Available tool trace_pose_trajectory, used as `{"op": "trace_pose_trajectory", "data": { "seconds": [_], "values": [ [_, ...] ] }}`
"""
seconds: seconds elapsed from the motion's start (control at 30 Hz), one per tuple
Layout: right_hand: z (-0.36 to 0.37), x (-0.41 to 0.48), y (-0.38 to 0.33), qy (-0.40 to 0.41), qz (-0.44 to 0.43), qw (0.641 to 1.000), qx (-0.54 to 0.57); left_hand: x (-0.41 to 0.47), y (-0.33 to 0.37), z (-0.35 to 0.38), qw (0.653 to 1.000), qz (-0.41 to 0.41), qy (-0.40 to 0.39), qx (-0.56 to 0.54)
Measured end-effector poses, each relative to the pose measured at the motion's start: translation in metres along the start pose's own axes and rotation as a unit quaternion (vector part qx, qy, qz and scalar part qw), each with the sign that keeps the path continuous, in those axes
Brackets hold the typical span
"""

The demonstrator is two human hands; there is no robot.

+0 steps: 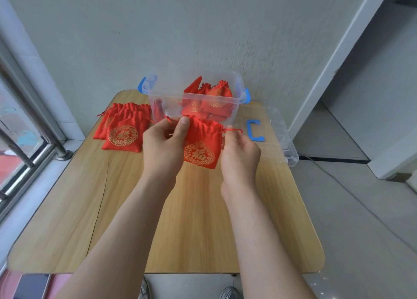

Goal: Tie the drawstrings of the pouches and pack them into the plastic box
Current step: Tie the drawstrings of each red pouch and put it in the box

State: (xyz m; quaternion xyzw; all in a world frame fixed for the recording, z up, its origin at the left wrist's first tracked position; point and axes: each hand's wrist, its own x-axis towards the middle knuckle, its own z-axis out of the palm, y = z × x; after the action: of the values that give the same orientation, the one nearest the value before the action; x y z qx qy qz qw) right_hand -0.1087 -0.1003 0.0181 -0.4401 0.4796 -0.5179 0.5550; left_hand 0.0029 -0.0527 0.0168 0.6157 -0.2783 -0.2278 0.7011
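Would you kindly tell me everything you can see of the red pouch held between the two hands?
The pouch is of red, slightly shiny fabric with a round gold emblem on its front. It hangs roughly upright, a little tilted, over the wooden table, just in front of the plastic box. Its mouth is barely gathered, not cinched. Thin red drawstrings stick out at both top corners. The left hand pinches the left corner and the right hand pinches the right string.

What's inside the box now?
Red pouches piled on the right of the box, at least two cinched. Overlap hides the count. A dark red item by the left wall is unclear.
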Motion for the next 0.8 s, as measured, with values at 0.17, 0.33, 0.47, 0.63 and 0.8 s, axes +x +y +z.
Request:
{"op": "trace_pose_trajectory", "data": {
  "seconds": [0.17,0.33,0.47,0.63,0.8],
  "values": [
    [0.000,-0.005,-0.011,-0.040,0.057,0.997,0.035,-0.003,0.005,-0.002,0.994,-0.033,0.019,-0.101],
    [0.001,-0.006,-0.012,-0.008,0.050,0.998,0.047,-0.003,0.005,-0.003,0.988,-0.057,0.002,-0.141],
    [-0.002,-0.007,-0.008,0.033,0.034,0.998,0.049,-0.002,0.004,-0.003,0.986,-0.057,0.014,-0.157],
    [-0.003,-0.003,-0.008,0.037,0.088,0.989,0.109,0.003,0.000,-0.002,0.981,-0.080,0.053,-0.170],
    [-0.006,0.000,-0.008,0.026,0.120,0.985,0.122,0.007,0.001,-0.003,0.969,-0.122,0.087,-0.198]
  ]
}}
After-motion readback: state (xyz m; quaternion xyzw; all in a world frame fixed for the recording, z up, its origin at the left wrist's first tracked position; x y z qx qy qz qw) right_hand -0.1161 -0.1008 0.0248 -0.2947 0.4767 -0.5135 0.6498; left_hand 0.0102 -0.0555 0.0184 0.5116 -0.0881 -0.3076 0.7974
